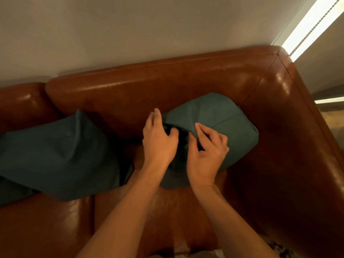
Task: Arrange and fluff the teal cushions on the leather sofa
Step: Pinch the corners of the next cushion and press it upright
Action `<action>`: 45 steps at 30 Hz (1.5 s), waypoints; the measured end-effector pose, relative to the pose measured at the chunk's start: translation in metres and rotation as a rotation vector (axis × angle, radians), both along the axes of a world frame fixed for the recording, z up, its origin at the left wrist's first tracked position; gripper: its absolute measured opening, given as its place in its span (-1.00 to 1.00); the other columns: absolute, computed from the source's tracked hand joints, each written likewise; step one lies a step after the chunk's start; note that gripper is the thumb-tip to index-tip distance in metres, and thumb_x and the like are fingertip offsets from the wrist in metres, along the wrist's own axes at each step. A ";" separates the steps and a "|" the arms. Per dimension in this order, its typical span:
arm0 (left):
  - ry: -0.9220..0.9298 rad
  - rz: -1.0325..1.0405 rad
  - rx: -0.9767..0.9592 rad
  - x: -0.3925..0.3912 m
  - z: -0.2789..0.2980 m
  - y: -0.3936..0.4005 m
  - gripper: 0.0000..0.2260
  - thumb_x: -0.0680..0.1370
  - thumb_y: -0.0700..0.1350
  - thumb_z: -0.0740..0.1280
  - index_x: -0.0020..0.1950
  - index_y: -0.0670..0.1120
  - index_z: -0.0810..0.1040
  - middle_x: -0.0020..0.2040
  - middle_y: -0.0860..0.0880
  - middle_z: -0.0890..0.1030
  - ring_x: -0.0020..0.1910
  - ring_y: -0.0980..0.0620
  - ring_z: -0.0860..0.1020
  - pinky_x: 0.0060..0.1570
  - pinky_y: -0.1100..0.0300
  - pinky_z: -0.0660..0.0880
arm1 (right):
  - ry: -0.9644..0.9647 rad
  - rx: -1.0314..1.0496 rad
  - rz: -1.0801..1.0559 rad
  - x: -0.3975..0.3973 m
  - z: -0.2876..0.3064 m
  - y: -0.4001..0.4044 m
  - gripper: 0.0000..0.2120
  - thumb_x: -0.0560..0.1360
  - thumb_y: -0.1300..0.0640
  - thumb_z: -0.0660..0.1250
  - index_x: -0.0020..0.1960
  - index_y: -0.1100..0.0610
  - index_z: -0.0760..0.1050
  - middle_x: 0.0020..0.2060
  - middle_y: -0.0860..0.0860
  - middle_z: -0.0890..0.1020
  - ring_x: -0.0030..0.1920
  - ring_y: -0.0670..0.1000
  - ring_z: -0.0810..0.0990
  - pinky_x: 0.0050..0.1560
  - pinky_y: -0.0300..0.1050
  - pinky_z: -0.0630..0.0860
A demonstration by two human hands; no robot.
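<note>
Hands meet over the right teal cushion, which leans into the corner of the brown leather sofa. Left hand rests on its left edge, fingers loosely spread, gripping nothing. Right hand pinches a fold of its cover. A second teal cushion lies on the seat to the left.

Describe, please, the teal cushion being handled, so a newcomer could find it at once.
Start at the brown leather sofa and go to its right-hand corner. A teal cushion lies there, with both hands on its near edge. The other teal cushion lies untouched further left.
</note>
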State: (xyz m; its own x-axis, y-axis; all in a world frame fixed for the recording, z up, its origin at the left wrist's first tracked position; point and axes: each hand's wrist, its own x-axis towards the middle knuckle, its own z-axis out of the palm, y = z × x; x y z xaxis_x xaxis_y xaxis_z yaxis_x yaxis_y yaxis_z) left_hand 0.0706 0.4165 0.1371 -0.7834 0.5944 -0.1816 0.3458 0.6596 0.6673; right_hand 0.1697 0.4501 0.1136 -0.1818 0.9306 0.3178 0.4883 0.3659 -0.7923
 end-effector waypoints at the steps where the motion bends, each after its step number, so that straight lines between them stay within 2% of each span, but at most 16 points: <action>1: -0.019 -0.027 -0.024 -0.005 -0.008 0.002 -0.48 0.56 -0.07 0.24 0.53 -0.04 0.23 0.49 -0.05 0.30 0.46 -0.06 0.28 0.42 0.02 0.27 | -0.032 0.007 0.028 0.001 -0.003 -0.001 -0.74 0.46 0.07 0.35 0.12 0.08 0.66 0.03 -0.07 0.66 0.04 0.04 0.51 0.04 -0.04 0.35; 3: -0.013 -0.062 -0.025 -0.009 -0.023 -0.004 -0.62 0.56 -0.14 0.19 0.38 0.03 0.45 0.30 -0.03 0.53 0.27 -0.08 0.49 0.23 -0.01 0.45 | -0.104 -0.001 0.107 0.007 -0.009 0.001 -0.71 0.46 0.05 0.35 0.14 0.06 0.65 0.06 -0.08 0.64 0.07 0.03 0.51 0.06 0.00 0.37; 6: -0.050 0.012 0.036 -0.009 -0.031 -0.014 -0.68 0.58 -0.17 0.15 0.24 0.10 0.55 0.06 -0.01 0.66 0.05 -0.03 0.60 0.04 0.05 0.53 | -0.150 -0.026 0.274 0.026 -0.013 0.016 -0.65 0.45 -0.07 0.38 0.19 0.01 0.62 0.14 -0.07 0.59 0.16 -0.02 0.49 0.17 -0.05 0.36; 10: -0.196 -0.029 0.147 -0.018 -0.034 -0.023 -0.66 0.60 -0.20 0.14 0.26 0.11 0.54 0.11 0.13 0.63 0.10 0.17 0.57 0.16 0.15 0.50 | -0.131 -0.304 -0.016 0.072 -0.024 0.081 -0.46 0.50 -0.19 0.29 0.35 0.10 0.48 0.28 0.07 0.48 0.32 0.04 0.42 0.35 -0.07 0.32; 13: -0.259 -0.098 0.170 -0.026 -0.034 -0.021 -0.65 0.61 -0.20 0.14 0.27 0.12 0.54 0.11 0.21 0.60 0.06 0.32 0.54 0.14 0.28 0.47 | -0.250 -0.617 0.074 0.083 -0.026 0.114 -0.61 0.57 -0.15 0.24 0.16 0.13 0.57 0.05 0.06 0.60 0.09 0.07 0.56 -0.01 -0.15 0.44; 16: -0.249 -0.071 0.213 -0.040 -0.036 -0.013 -0.66 0.60 -0.25 0.14 0.24 0.05 0.57 0.06 0.18 0.61 -0.09 0.46 0.52 0.01 0.46 0.41 | -0.233 -0.529 0.085 0.072 -0.016 0.113 -0.68 0.59 -0.05 0.26 -0.14 0.20 0.54 -0.28 0.09 0.56 -0.29 0.03 0.49 -0.34 -0.20 0.34; 20: -0.174 0.000 0.243 -0.070 -0.035 -0.006 -0.70 0.59 -0.27 0.17 0.16 -0.01 0.61 0.04 0.12 0.63 -0.06 0.38 0.52 -0.05 0.54 0.38 | -0.203 -0.471 0.051 0.057 -0.008 0.097 -0.58 0.58 -0.04 0.27 -0.26 0.29 0.43 -0.42 0.11 0.42 -0.42 -0.02 0.34 -0.45 -0.31 0.25; 22: -0.169 0.010 0.194 -0.081 -0.037 -0.003 -0.74 0.60 -0.24 0.18 0.14 0.00 0.60 0.02 0.15 0.60 -0.07 0.34 0.53 -0.13 0.55 0.38 | -0.256 -0.459 0.060 0.047 -0.010 0.094 -0.63 0.58 -0.05 0.27 -0.16 0.28 0.50 -0.28 0.16 0.52 -0.29 0.01 0.49 -0.28 -0.25 0.40; 24: -0.188 0.007 0.138 -0.089 -0.043 0.000 -0.78 0.61 -0.18 0.20 0.17 0.00 0.58 0.10 0.10 0.60 0.04 0.20 0.54 -0.08 0.43 0.39 | -0.356 -0.345 0.070 0.035 -0.008 0.090 -0.68 0.56 -0.04 0.30 0.17 0.17 0.51 0.10 0.10 0.54 0.11 0.07 0.54 0.12 -0.03 0.49; 26: -0.247 -0.009 0.103 -0.094 -0.047 0.004 -0.77 0.62 -0.11 0.24 0.26 0.00 0.53 0.20 0.06 0.57 0.16 0.11 0.51 0.05 0.29 0.40 | -0.361 -0.179 0.184 0.013 0.002 0.082 -0.54 0.55 -0.02 0.31 0.40 0.09 0.37 0.34 0.06 0.41 0.36 0.07 0.38 0.36 0.01 0.36; 29: -0.310 0.049 0.140 -0.096 -0.046 0.001 -0.73 0.60 -0.05 0.29 0.30 -0.01 0.46 0.19 0.10 0.50 0.18 0.16 0.45 0.13 0.24 0.40 | -0.489 -0.056 0.509 -0.037 0.008 0.073 -0.52 0.61 -0.08 0.19 0.49 0.03 0.30 0.50 0.06 0.28 0.51 0.07 0.19 0.48 0.04 0.14; 32: -0.139 0.182 0.185 -0.092 -0.054 -0.020 -0.88 0.56 -0.10 0.34 0.07 -0.04 0.51 0.06 0.02 0.54 0.02 0.11 0.52 0.03 0.24 0.47 | -0.688 -0.087 0.650 -0.075 -0.012 0.082 -0.50 0.64 -0.15 0.06 0.50 0.02 0.27 0.49 0.06 0.31 0.52 0.08 0.19 0.52 0.13 0.03; 36: -0.039 0.107 0.057 -0.090 -0.079 -0.034 -0.89 0.49 -0.03 0.41 -0.11 -0.04 0.53 -0.09 0.03 0.47 -0.06 0.04 0.51 0.01 0.11 0.50 | -0.669 -0.028 0.612 -0.076 -0.033 0.087 -0.52 0.64 -0.13 0.04 0.48 0.04 0.32 0.41 0.05 0.42 0.44 0.10 0.33 0.50 0.12 0.10; 39: -0.068 0.086 -0.022 -0.091 -0.084 -0.022 -0.81 0.48 0.06 0.42 -0.14 -0.06 0.57 -0.12 0.04 0.44 -0.01 -0.03 0.50 0.01 0.06 0.49 | -0.648 -0.017 0.594 -0.073 -0.036 0.084 -0.53 0.65 -0.12 0.05 0.49 0.04 0.31 0.41 0.04 0.42 0.44 0.08 0.32 0.51 0.10 0.10; 42: -0.158 0.129 0.059 -0.090 -0.083 -0.017 -0.86 0.53 -0.04 0.35 -0.14 -0.08 0.57 -0.10 0.02 0.47 -0.05 0.01 0.51 0.01 0.09 0.47 | -0.639 -0.016 0.589 -0.073 -0.037 0.084 -0.53 0.65 -0.12 0.05 0.48 0.04 0.31 0.40 0.03 0.43 0.43 0.07 0.33 0.50 0.10 0.11; 45: -0.286 0.235 0.151 -0.087 -0.078 -0.018 -0.71 0.55 0.05 0.31 -0.20 -0.16 0.56 -0.10 0.01 0.52 -0.13 0.08 0.50 -0.11 0.15 0.40 | -0.623 0.005 0.577 -0.073 -0.038 0.081 -0.54 0.65 -0.12 0.05 0.47 0.04 0.33 0.38 0.02 0.45 0.41 0.07 0.36 0.49 0.10 0.14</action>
State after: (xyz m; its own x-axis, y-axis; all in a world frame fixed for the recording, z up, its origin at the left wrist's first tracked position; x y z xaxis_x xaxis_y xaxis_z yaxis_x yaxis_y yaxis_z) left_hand -0.0165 0.3984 0.0587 -0.8317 0.4421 -0.3359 -0.0162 0.5854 0.8106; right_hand 0.0970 0.5308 0.0753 -0.7710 0.6368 0.0059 0.5704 0.6946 -0.4384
